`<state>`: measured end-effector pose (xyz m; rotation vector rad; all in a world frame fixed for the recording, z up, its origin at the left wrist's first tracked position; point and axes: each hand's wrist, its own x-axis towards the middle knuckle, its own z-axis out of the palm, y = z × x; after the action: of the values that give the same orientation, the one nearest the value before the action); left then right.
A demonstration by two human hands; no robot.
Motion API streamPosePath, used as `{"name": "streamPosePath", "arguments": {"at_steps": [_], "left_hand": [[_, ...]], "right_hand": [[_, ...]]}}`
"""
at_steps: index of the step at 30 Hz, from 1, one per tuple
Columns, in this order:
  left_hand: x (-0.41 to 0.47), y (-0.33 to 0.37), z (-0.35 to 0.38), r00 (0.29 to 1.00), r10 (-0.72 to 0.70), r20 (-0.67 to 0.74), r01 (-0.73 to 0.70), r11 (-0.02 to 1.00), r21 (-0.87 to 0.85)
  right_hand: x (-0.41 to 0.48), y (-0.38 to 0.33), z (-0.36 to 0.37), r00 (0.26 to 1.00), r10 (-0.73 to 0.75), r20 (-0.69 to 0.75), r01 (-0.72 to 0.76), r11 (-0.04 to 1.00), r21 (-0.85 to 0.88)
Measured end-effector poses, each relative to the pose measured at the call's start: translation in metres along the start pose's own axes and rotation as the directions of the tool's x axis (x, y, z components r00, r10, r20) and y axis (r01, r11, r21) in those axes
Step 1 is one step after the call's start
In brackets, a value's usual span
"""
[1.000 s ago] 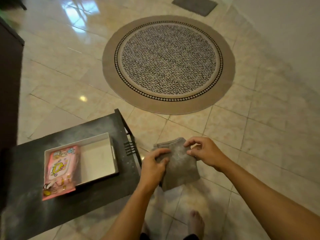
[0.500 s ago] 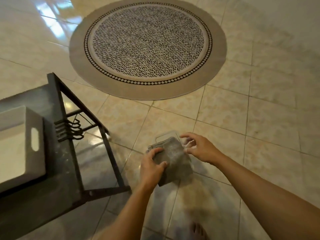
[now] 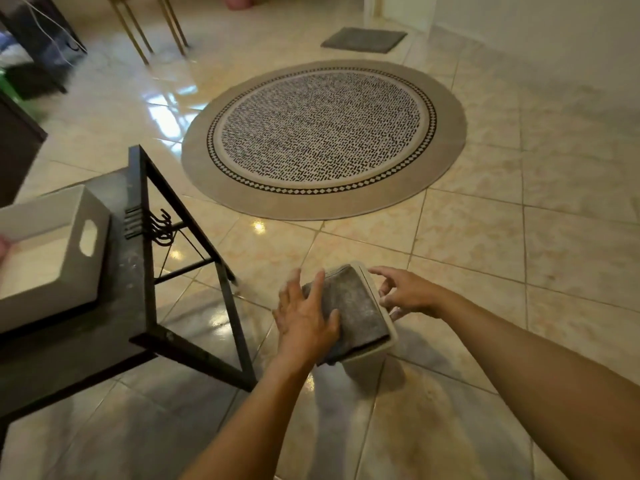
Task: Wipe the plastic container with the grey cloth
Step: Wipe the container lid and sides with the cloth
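pressing grey cloth (image 3: 349, 306) on plastic container (image 3: 372, 348), left hand (image 3: 306, 315) now flat, right hand (image 3: 407, 292) fingers splayed

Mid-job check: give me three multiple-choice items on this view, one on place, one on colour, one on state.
1. Where is the grey cloth?
A. on the round patterned rug
B. over the pale plastic container
C. in the white tray

2. What colour is the small flat mat beyond the rug?
A. dark grey
B. red
C. yellow

3. How is the left hand?
A. clenched in a fist
B. spread flat on the cloth
C. resting on the table

Answers: 1 B, the container's rim shows around the cloth; 2 A, it matches the cloth's tone; 3 B, fingers are splayed across the fabric.
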<state>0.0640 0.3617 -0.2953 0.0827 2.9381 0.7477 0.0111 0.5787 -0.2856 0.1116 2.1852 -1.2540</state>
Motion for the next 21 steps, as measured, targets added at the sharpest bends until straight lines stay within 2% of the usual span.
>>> {"name": "streamPosePath", "arguments": {"at_steps": [2, 6, 13, 21], "left_hand": [[-0.007, 0.004, 0.002, 0.995, 0.087, 0.05, -0.09, 0.994, 0.061], [-0.014, 0.009, 0.015, 0.975, 0.144, 0.168, -0.169, 0.975, 0.146], [0.016, 0.01, 0.031, 0.961, 0.151, 0.231, -0.203, 0.954, 0.221], [0.012, 0.006, 0.046, 0.945, 0.218, 0.242, -0.285, 0.913, 0.29]], "right_hand": [[-0.007, -0.001, 0.0, 1.0, -0.005, 0.016, 0.005, 1.0, -0.004], [-0.016, 0.003, 0.007, 0.999, 0.019, 0.044, -0.021, 0.999, 0.036], [-0.003, 0.01, 0.002, 0.999, 0.017, 0.051, -0.024, 0.99, 0.142], [0.006, 0.016, 0.003, 0.987, 0.0, 0.158, -0.034, 0.977, 0.211]]}}
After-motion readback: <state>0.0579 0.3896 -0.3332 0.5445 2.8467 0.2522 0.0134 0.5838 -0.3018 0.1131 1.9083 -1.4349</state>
